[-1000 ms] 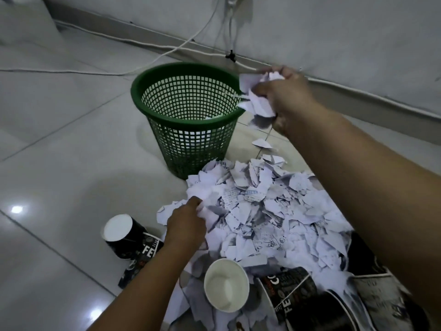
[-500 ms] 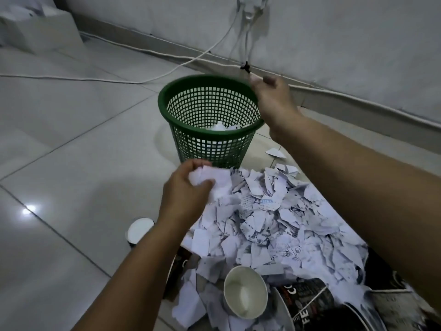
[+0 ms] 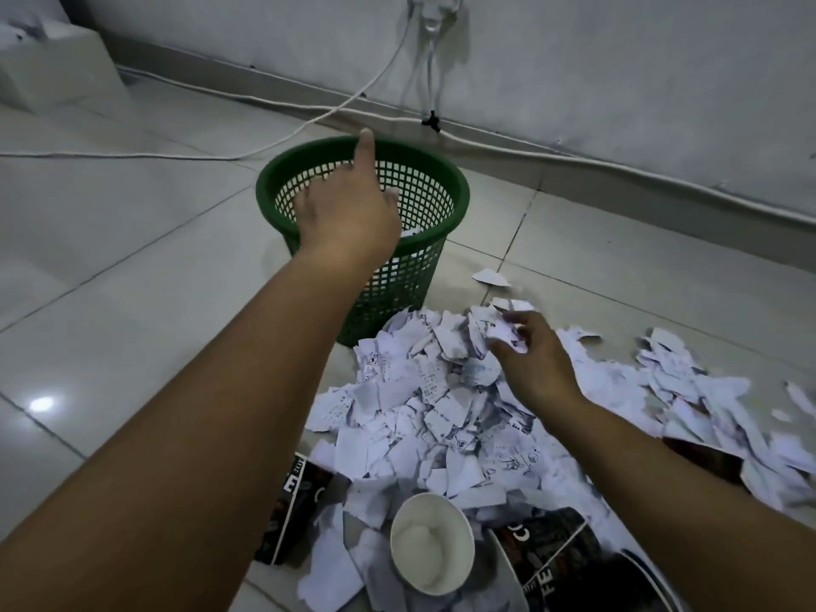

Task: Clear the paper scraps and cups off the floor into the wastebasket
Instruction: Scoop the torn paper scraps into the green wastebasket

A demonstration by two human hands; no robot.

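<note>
1. The green wastebasket (image 3: 441,205) stands upright on the tiled floor (image 3: 110,280) near the wall, a few white scraps showing inside.
2. My left hand (image 3: 349,209) hangs over its mouth, fingers spread loose, one pointing up, holding nothing.
3. The pile of paper scraps (image 3: 432,404) lies just beside the basket's base.
4. My right hand (image 3: 534,355) rests on the pile's far edge, fingers curled round a few scraps.
5. A white-lined cup (image 3: 430,543) lies among the scraps nearest me, with dark printed cups (image 3: 547,549) beside it.
</note>
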